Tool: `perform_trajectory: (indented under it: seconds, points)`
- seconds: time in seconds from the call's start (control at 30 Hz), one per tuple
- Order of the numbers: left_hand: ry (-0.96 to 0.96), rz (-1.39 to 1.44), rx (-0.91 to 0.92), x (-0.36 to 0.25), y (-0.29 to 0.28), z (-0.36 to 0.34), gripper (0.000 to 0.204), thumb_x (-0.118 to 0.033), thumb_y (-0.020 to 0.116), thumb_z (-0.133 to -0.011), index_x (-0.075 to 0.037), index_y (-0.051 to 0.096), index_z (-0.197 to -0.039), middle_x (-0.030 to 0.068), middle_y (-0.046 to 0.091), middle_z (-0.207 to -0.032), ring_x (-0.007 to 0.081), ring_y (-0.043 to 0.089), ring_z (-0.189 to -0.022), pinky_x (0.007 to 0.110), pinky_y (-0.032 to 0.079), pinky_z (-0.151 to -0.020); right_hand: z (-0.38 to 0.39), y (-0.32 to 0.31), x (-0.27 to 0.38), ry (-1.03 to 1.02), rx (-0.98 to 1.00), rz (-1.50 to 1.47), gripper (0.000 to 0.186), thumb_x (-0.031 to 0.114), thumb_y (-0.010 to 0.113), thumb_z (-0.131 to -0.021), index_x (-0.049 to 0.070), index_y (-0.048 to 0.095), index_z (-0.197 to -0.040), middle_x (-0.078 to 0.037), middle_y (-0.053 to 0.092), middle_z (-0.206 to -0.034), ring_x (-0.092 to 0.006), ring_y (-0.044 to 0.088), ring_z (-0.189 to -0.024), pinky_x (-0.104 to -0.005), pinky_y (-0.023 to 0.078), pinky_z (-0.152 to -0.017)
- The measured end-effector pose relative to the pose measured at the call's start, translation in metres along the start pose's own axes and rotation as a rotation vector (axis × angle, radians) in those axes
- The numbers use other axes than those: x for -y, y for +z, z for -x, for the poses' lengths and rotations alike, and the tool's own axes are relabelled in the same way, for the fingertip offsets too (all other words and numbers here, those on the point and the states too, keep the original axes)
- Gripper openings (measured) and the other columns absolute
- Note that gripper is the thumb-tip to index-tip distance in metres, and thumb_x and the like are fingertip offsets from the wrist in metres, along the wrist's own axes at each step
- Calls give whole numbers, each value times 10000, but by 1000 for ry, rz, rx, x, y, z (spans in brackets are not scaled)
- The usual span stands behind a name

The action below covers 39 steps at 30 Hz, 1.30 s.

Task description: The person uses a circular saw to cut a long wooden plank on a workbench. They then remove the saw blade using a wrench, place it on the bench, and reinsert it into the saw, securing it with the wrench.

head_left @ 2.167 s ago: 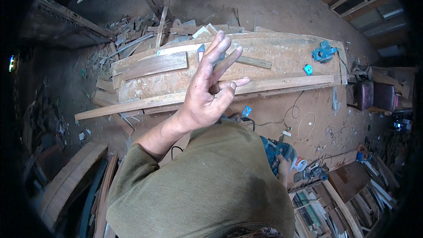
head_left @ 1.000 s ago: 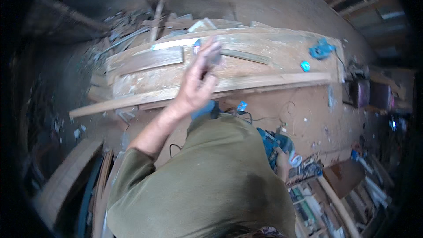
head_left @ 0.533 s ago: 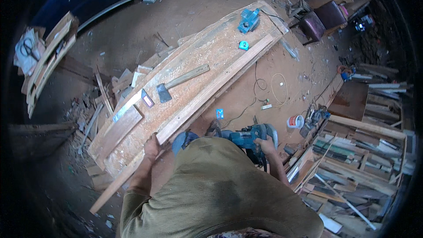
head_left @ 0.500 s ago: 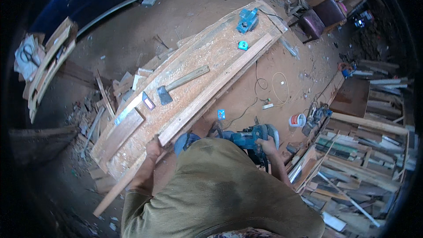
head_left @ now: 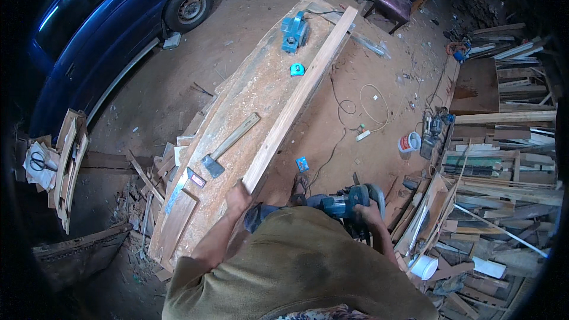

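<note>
Hatchet, tape measure and planer lie beside the plank.

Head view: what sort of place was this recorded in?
Most likely a rough woodworking workshop: an axe lies on a bench scattered with pale chips, the right hand grips a teal power tool, and scrap wood is heaped at the right.

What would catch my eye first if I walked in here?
Probably the long pale plank along the right edge of the dusty bench, with the left hand gripping its near end. At the person's right side, the right hand holds a teal power tool. A blue car fills the upper left.
</note>
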<state>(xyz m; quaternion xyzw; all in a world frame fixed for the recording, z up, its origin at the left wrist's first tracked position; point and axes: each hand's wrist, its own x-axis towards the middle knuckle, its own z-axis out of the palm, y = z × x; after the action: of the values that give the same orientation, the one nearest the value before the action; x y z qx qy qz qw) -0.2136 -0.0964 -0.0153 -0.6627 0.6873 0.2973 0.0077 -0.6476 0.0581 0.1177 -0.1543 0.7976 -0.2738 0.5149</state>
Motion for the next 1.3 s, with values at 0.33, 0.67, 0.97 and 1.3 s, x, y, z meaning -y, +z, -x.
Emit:
perform_trajectory:
  seconds: [0.33, 0.67, 0.97, 1.3]
  points:
    - [-60, 125, -171, -147, 53, -213, 267, -162, 574, -892, -8, 599, -1108, 241, 727, -916, 422, 731, -853, 530, 591, -733, -38, -56, 30, 28, -66, 97, 293, 77, 680, -817, 5, 685, -1101, -54, 685, -932, -186, 633, -803, -342, 520, -740]
    - [-73, 49, -331, -64, 51, -54, 766, -233, 797, -757, -19, 459, -1411, 171, 621, -1215, 341, 586, -1192, 461, 481, -1028, -125, -105, 17, -44, -30, 84, 397, 142, 715, -809, -32, 670, -1163, -155, 694, -1109, -244, 661, -907, -370, 523, -833]
    - [-314, 191, -62, 56, 84, 55, 596, -277, 770, -777, -26, 562, -1276, 194, 691, -1125, 383, 672, -1091, 487, 522, -946, -163, -66, 105, -37, 52, 401, 371, 157, 712, -817, -28, 674, -1136, -156, 696, -1083, -240, 661, -886, -365, 521, -809]
    - [-216, 241, -106, 0, 53, -33, 399, -212, 776, -713, -4, 683, -1040, 216, 735, -960, 377, 731, -924, 473, 581, -812, -171, -43, 150, -60, 63, 522, 344, 174, 708, -825, -23, 679, -1107, -157, 697, -1053, -236, 660, -862, -359, 518, -783]
